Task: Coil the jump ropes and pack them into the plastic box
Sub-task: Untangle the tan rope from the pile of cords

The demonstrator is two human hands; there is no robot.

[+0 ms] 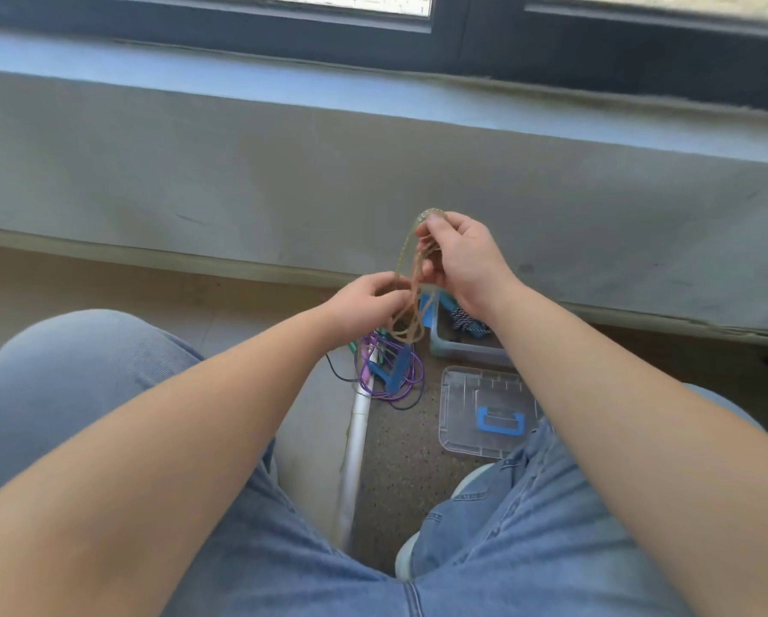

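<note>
A tan, translucent jump rope (406, 260) hangs in loops between both hands, above the floor. My right hand (462, 264) pinches the top of the loops with curled fingers. Lower and to the left, my left hand (368, 305) grips the strands with curled fingers. Below them on the floor stands the clear plastic box (457, 349), with a black-and-white striped rope and blue parts inside; my right forearm hides much of it. A purple rope with blue handles (391, 376) lies in a loose tangle left of the box.
The box's clear lid with a blue handle (489, 416) lies flat on the floor in front of the box. A white pipe (357, 443) runs along the floor between my knees. A grey low wall and window sill rise ahead.
</note>
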